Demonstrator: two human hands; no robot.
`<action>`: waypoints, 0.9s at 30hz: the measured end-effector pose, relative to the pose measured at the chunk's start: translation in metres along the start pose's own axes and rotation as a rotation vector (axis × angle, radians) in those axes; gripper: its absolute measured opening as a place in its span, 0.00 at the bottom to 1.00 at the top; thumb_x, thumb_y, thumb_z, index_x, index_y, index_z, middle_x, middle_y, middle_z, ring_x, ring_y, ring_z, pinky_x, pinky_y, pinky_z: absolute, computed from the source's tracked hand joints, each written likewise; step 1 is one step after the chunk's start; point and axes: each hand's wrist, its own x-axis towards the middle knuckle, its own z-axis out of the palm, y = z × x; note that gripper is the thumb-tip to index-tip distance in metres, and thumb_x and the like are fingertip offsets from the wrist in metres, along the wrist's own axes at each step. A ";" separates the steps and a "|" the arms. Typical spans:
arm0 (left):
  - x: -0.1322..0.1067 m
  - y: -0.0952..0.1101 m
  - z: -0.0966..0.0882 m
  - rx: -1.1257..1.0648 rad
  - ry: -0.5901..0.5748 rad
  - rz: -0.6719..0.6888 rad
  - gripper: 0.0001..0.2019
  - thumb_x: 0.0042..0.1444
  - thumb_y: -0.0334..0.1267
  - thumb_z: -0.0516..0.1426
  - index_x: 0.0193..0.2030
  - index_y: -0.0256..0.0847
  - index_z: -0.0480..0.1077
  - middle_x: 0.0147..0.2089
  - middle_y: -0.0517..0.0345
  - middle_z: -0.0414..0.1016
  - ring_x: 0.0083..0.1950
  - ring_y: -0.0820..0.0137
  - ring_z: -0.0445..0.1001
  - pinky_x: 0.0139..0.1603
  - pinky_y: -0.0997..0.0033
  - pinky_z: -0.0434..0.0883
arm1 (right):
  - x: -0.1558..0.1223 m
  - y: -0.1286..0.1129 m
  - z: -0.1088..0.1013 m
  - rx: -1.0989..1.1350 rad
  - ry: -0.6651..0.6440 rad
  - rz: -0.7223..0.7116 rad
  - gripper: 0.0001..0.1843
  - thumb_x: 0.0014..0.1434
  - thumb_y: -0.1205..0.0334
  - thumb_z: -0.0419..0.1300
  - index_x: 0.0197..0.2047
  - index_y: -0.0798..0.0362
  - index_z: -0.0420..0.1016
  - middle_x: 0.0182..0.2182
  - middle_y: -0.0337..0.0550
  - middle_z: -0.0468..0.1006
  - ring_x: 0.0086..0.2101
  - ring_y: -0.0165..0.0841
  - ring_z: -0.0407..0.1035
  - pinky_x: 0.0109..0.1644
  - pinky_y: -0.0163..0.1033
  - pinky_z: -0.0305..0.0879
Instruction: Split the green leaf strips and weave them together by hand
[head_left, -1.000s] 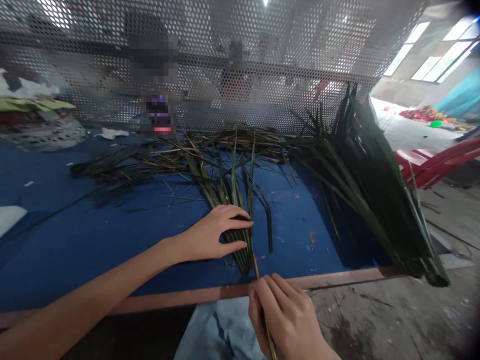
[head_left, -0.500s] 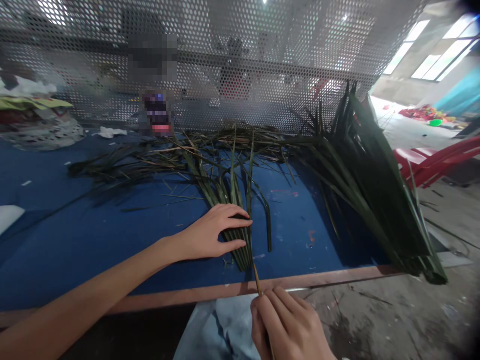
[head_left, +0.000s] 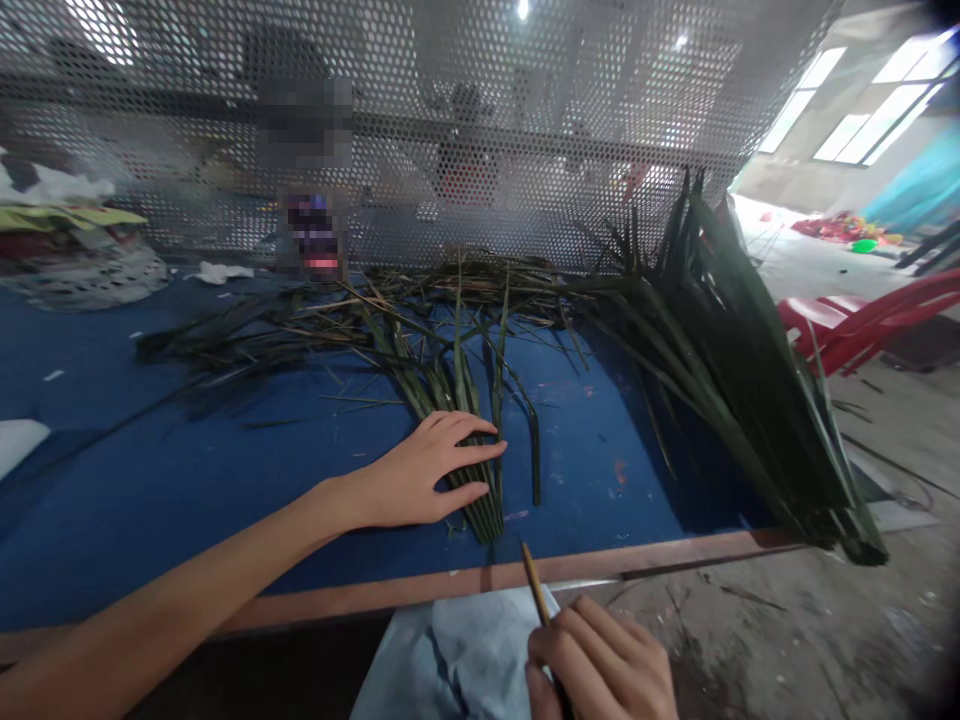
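Note:
My left hand (head_left: 427, 470) lies on a fan of long green leaf strips (head_left: 480, 510), pressing them onto the blue tabletop with its fingers spread. The strips' near ends come together close to the table's front edge. My right hand (head_left: 600, 660) is closed around a thin brown pointed stick (head_left: 533, 578), in front of that edge. The stick's tip points up and away from me, a little right of the strip ends and apart from them. Its lower end is hidden in the hand. One bent leaf strip (head_left: 535, 450) lies to the right of the fan.
A large bundle of broad green leaves (head_left: 757, 380) leans over the table's right side. Dried leaf scraps (head_left: 480, 278) run along a perforated metal screen (head_left: 540, 130). A white basket (head_left: 90, 265) stands at the far left, and a red chair (head_left: 862, 320) is on the right.
My right hand has drawn back and slightly right with the stick, whose tip has come away from the strips. My left hand has stayed almost in place.

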 end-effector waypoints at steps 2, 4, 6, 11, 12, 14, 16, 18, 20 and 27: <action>0.000 0.000 0.000 0.010 -0.003 0.013 0.22 0.61 0.42 0.54 0.63 0.53 0.62 0.61 0.49 0.64 0.63 0.57 0.60 0.63 0.48 0.57 | 0.005 0.008 -0.005 0.037 0.035 0.013 0.07 0.62 0.68 0.52 0.33 0.53 0.68 0.21 0.40 0.71 0.23 0.30 0.66 0.27 0.35 0.59; -0.001 0.001 0.001 0.022 -0.007 0.026 0.23 0.62 0.42 0.53 0.64 0.54 0.61 0.62 0.49 0.63 0.63 0.57 0.59 0.63 0.47 0.56 | 0.013 0.017 -0.006 0.090 0.015 -0.025 0.08 0.65 0.66 0.50 0.39 0.54 0.69 0.28 0.46 0.76 0.30 0.33 0.71 0.33 0.36 0.65; -0.001 0.001 0.001 0.038 -0.010 0.038 0.23 0.62 0.42 0.52 0.64 0.54 0.60 0.63 0.49 0.62 0.64 0.57 0.59 0.63 0.47 0.56 | 0.022 0.025 -0.002 0.149 -0.049 -0.073 0.11 0.67 0.62 0.47 0.42 0.55 0.69 0.39 0.52 0.78 0.41 0.37 0.72 0.41 0.40 0.68; -0.001 0.000 0.002 0.082 -0.028 0.038 0.24 0.62 0.42 0.52 0.65 0.55 0.58 0.63 0.49 0.61 0.63 0.56 0.58 0.63 0.46 0.56 | 0.030 0.035 0.013 0.217 -0.156 -0.061 0.08 0.66 0.62 0.49 0.40 0.53 0.68 0.48 0.52 0.77 0.50 0.37 0.68 0.50 0.44 0.69; -0.001 0.000 0.002 0.085 -0.031 0.037 0.24 0.62 0.42 0.52 0.65 0.55 0.58 0.63 0.49 0.61 0.63 0.56 0.58 0.63 0.46 0.55 | 0.029 0.035 0.015 0.220 -0.160 -0.053 0.07 0.66 0.63 0.50 0.40 0.53 0.67 0.47 0.52 0.77 0.50 0.37 0.69 0.50 0.44 0.69; -0.001 -0.001 0.003 0.082 -0.030 0.039 0.24 0.62 0.43 0.52 0.65 0.55 0.58 0.63 0.49 0.61 0.63 0.56 0.58 0.63 0.47 0.55 | 0.026 0.034 0.018 0.216 -0.154 -0.047 0.06 0.65 0.64 0.51 0.41 0.53 0.67 0.47 0.52 0.77 0.50 0.36 0.69 0.50 0.44 0.70; -0.001 -0.002 0.003 0.076 -0.024 0.039 0.24 0.62 0.43 0.52 0.65 0.55 0.58 0.63 0.49 0.61 0.63 0.57 0.58 0.63 0.47 0.56 | 0.023 0.034 0.020 0.187 -0.136 -0.062 0.06 0.65 0.64 0.51 0.42 0.54 0.68 0.48 0.53 0.77 0.51 0.36 0.69 0.50 0.43 0.70; -0.001 -0.002 0.003 0.075 -0.025 0.038 0.24 0.62 0.43 0.52 0.66 0.56 0.57 0.63 0.50 0.61 0.63 0.56 0.57 0.63 0.47 0.55 | 0.020 0.035 0.023 0.140 -0.112 -0.092 0.06 0.64 0.65 0.52 0.43 0.55 0.68 0.49 0.53 0.76 0.51 0.37 0.68 0.51 0.43 0.70; -0.001 -0.003 0.003 0.080 -0.031 0.038 0.25 0.62 0.43 0.52 0.66 0.56 0.57 0.63 0.50 0.61 0.63 0.56 0.57 0.63 0.47 0.55 | 0.017 0.036 0.027 0.107 -0.079 -0.116 0.07 0.63 0.65 0.53 0.44 0.56 0.68 0.49 0.54 0.76 0.51 0.38 0.69 0.51 0.43 0.71; -0.001 0.000 0.003 0.094 -0.024 0.025 0.25 0.61 0.44 0.53 0.66 0.53 0.58 0.63 0.50 0.63 0.62 0.57 0.59 0.62 0.48 0.57 | 0.013 0.039 0.033 0.144 -0.061 -0.133 0.08 0.60 0.70 0.55 0.44 0.55 0.68 0.51 0.53 0.75 0.52 0.39 0.67 0.53 0.43 0.68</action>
